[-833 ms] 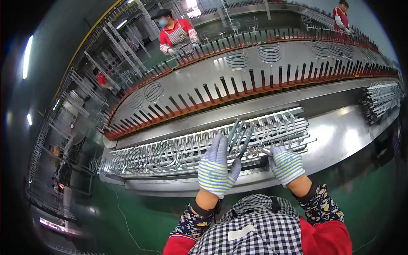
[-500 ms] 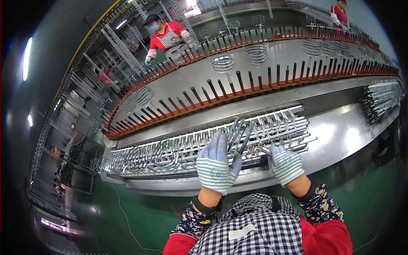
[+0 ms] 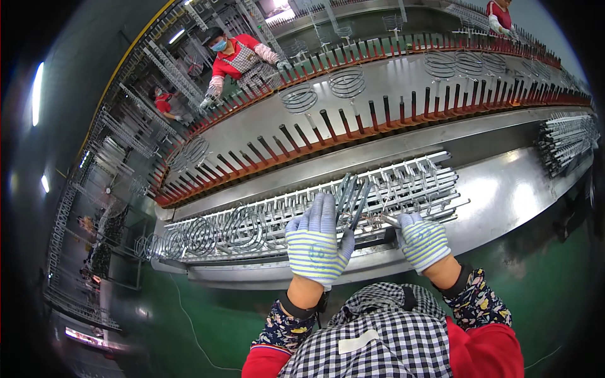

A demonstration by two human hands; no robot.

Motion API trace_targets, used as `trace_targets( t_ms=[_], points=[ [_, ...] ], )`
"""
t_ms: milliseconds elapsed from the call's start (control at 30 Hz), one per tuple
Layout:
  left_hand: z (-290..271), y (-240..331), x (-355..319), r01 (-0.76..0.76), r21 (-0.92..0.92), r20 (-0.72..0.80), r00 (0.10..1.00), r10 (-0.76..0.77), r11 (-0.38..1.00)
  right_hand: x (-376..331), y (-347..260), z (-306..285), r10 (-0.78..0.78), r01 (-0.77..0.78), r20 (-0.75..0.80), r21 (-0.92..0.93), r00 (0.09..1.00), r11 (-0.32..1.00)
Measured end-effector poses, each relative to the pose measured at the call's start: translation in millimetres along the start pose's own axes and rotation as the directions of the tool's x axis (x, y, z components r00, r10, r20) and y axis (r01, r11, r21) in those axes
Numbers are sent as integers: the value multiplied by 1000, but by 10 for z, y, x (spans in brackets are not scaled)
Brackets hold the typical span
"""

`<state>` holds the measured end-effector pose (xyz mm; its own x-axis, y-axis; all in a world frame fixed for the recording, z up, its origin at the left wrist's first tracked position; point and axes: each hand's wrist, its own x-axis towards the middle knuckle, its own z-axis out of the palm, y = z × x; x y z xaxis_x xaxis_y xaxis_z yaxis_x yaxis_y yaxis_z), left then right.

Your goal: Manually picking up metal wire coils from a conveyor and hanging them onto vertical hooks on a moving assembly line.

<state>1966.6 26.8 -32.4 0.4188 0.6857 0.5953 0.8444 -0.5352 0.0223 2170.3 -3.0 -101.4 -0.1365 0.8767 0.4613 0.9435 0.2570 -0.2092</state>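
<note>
My left hand [image 3: 316, 242], in a striped knit glove, lies over a bundle of white metal hanging racks [image 3: 283, 208] with its fingers stretched out and thumb apart. Just past its thumb, several blue-grey metal strips [image 3: 355, 198] stand up at a slant on the racks. My right hand [image 3: 423, 242], in a matching glove, is curled at the racks' near edge around a small tool with a pale metal tip [image 3: 390, 220]; its kind cannot be made out. Thin coppery wire shows near that tip. Round wire coils [image 3: 246, 228] rest on the racks' left part.
Behind the metal bench [image 3: 498, 201] runs a curved conveyor with upright red-and-black pegs [image 3: 372, 116], some carrying wire coils [image 3: 347, 82]. Another rack stack [image 3: 567, 143] lies at the far right. One co-worker [image 3: 242, 60] stands across the conveyor, another [image 3: 501, 16] at the top right.
The coils on the conveyor have shifted left. The co-worker across has leaned in, with a hand lowered to the pegs. My left hand has moved slightly left; my right hand is nearly still.
</note>
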Motion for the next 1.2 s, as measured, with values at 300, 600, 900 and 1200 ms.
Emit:
trace_targets(
  t_ms=[300, 600, 900, 1200],
  points=[
    [183, 470, 190, 10, 67, -15, 1000, -9, 998, -119, 435, -155, 3, -2, 28, -26, 1000, 1000],
    [356, 961, 365, 56, 74, -94, 994, -49, 996, -255, 866, -296, 21, -21, 6, -42, 1000, 999],
    [354, 1450, 355, 114, -70, -110, 987, -121, 991, -351, 1419, -350, 43, -44, 20, 54, 999, 998],
    [290, 1542, -462, 338, -51, -105, 934, -341, 940, -378, 2170, 515, 286, -449, 347, 647, 893, 616]
  ],
)
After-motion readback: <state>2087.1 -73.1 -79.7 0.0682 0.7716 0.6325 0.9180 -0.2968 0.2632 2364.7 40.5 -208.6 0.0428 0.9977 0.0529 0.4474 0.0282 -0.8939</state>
